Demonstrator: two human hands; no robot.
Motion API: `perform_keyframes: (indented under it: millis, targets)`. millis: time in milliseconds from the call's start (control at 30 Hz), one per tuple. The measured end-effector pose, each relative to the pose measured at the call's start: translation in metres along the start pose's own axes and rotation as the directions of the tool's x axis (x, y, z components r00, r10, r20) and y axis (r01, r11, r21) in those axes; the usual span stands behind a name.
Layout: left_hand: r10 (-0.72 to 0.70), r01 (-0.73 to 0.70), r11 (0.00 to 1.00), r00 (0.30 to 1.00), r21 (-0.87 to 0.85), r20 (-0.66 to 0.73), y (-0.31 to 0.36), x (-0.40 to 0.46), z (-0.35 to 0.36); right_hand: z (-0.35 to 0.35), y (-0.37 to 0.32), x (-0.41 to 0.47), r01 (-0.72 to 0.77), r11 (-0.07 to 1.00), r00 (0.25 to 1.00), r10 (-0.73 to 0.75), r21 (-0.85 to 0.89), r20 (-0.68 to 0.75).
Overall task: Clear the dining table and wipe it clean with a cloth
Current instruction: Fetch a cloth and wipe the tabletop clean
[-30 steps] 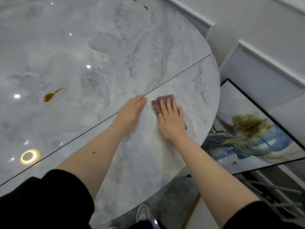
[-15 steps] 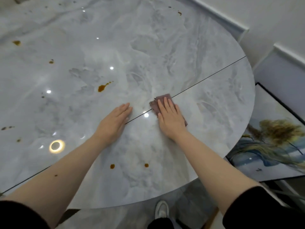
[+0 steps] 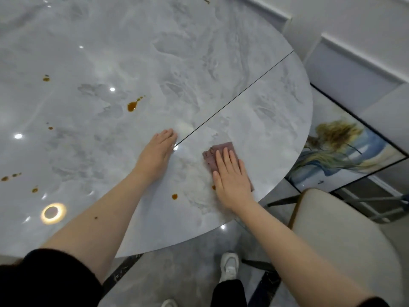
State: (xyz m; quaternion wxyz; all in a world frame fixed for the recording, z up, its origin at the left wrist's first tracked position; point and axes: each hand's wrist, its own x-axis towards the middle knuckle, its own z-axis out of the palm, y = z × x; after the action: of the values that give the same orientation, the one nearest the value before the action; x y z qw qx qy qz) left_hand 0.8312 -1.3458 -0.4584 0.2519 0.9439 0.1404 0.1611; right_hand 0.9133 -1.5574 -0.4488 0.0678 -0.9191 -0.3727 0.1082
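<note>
The right hand lies flat, fingers together, pressing a folded dusty-pink wiping cloth onto the glossy grey marble-patterned round dining table; it grips nothing, only bears down with the palm. The cloth sits near the table's right edge, just below the thin dark seam that crosses the top. The left hand is also spread flat and empty, its fingertips at the seam, bracing the body.

A small amber sauce drop sits just left of the right wrist, and another speck peeks out beside the thumb. Further off, a larger amber splash and scattered brown spots dot the left half (no dishes show on the visible part).

To wipe well, I would keep the palm weight even over the whole cloth, draw it through the nearest drops in overlapping passes, and refold to a fresh face before the big splash, lest the sauce smear. A pale upholstered chair stands close by the right elbow
</note>
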Motion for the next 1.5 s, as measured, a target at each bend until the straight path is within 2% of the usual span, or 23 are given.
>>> perform_keyframes:
  millis: [67, 133, 200, 267, 300, 367, 433, 500, 600, 667, 767, 833, 900, 967, 1033, 1100, 1167, 1267, 1333, 1367, 1433, 1500]
  targets:
    - [0.011, -0.011, 1.0, 1.0, 0.003, -0.008, -0.004, -0.01, -0.005, 0.009, -0.026, -0.013, 0.004, 1.0, 1.0, -0.004, 0.014, -0.014]
    - [-0.066, 0.066, 0.998, 0.998, 0.005, -0.02, -0.01, -0.023, -0.008, 0.016, -0.047, -0.026, 0.055, 0.998, 0.998, -0.055, 0.026, -0.009]
    - [-0.137, 0.137, 0.99, 0.989, -0.011, -0.049, -0.016, -0.035, -0.008, 0.016, -0.047, -0.035, 0.17, 0.985, 0.985, -0.17, 0.022, 0.034]
    - [-0.148, 0.147, 0.989, 0.988, -0.024, -0.053, -0.019, -0.049, -0.013, 0.009, -0.029, -0.035, 0.268, 0.963, 0.961, -0.266, -0.019, 0.074]
    - [-0.136, 0.135, 0.991, 0.99, -0.015, -0.045, -0.02, -0.055, -0.016, 0.007, -0.019, -0.032, 0.262, 0.964, 0.963, -0.258, -0.044, 0.075]
    - [-0.134, 0.134, 0.991, 0.99, 0.015, -0.034, -0.027, -0.064, -0.021, 0.005, -0.012, -0.022, 0.138, 0.988, 0.99, -0.136, -0.07, 0.035]
    - [-0.154, 0.154, 0.987, 0.988, 0.045, -0.017, -0.032, -0.071, -0.023, 0.009, -0.028, -0.015, -0.012, 0.997, 1.0, 0.011, -0.074, -0.019]
    - [-0.151, 0.151, 0.987, 0.988, 0.049, -0.01, -0.033, -0.074, -0.024, 0.015, -0.056, -0.012, -0.043, 0.998, 0.999, 0.042, -0.052, -0.016]
    - [-0.149, 0.148, 0.988, 0.989, 0.037, 0.008, -0.033, -0.075, -0.026, 0.025, -0.091, -0.02, 0.122, 0.992, 0.993, -0.122, 0.013, 0.001]
    - [-0.131, 0.131, 0.991, 0.991, 0.041, 0.003, -0.033, -0.074, -0.027, 0.028, -0.097, -0.034, 0.232, 0.973, 0.973, -0.231, -0.014, 0.022]
    - [-0.139, 0.139, 0.989, 0.99, 0.055, 0.006, -0.033, -0.074, -0.027, 0.022, -0.076, -0.05, 0.48, 0.872, 0.876, -0.472, -0.093, 0.094]
    - [-0.141, 0.141, 0.988, 0.99, 0.057, -0.006, -0.033, -0.073, -0.026, 0.01, -0.043, -0.033, 0.572, 0.813, 0.816, -0.552, -0.104, 0.17]
    - [-0.137, 0.138, 0.988, 0.99, 0.062, -0.022, -0.032, -0.073, -0.024, -0.003, -0.015, -0.002, 0.439, 0.886, 0.896, -0.421, -0.147, 0.141]
    - [-0.159, 0.161, 0.984, 0.987, 0.078, -0.04, -0.033, -0.075, -0.023, -0.009, -0.005, 0.024, 0.164, 0.977, 0.985, -0.154, -0.14, 0.077]
    - [-0.163, 0.168, 0.982, 0.985, 0.082, -0.057, -0.035, -0.074, -0.021, -0.004, -0.021, 0.035, 0.012, 0.995, 0.999, -0.008, -0.103, 0.043]
    - [-0.152, 0.156, 0.984, 0.987, 0.087, -0.05, -0.036, -0.075, -0.019, 0.006, -0.05, 0.03, 0.022, 0.996, 0.999, -0.019, -0.087, 0.03]
    - [-0.152, 0.154, 0.983, 0.988, 0.096, -0.03, -0.039, -0.074, -0.019, 0.018, -0.075, 0.007, 0.171, 0.981, 0.985, -0.169, -0.094, 0.03]
    - [-0.152, 0.152, 0.984, 0.988, 0.094, -0.005, -0.042, -0.073, -0.019, 0.03, -0.091, -0.057, 0.462, 0.881, 0.887, -0.457, -0.105, 0.065]
    - [-0.132, 0.133, 0.984, 0.991, 0.115, -0.015, -0.043, -0.073, -0.02, 0.03, -0.068, -0.08, 0.586, 0.805, 0.808, -0.573, -0.088, 0.139]
    - [-0.124, 0.126, 0.985, 0.992, 0.121, -0.029, -0.043, -0.074, -0.02, 0.026, -0.05, -0.076, 0.608, 0.788, 0.791, -0.592, -0.094, 0.155]
    - [-0.13, 0.134, 0.984, 0.99, 0.115, -0.048, -0.041, -0.074, -0.019, 0.015, -0.016, -0.052, 0.517, 0.846, 0.855, -0.5, -0.134, 0.137]
    - [-0.139, 0.144, 0.983, 0.989, 0.114, -0.052, -0.038, -0.075, -0.019, 0.004, 0.002, -0.023, 0.258, 0.96, 0.965, -0.249, -0.113, 0.089]
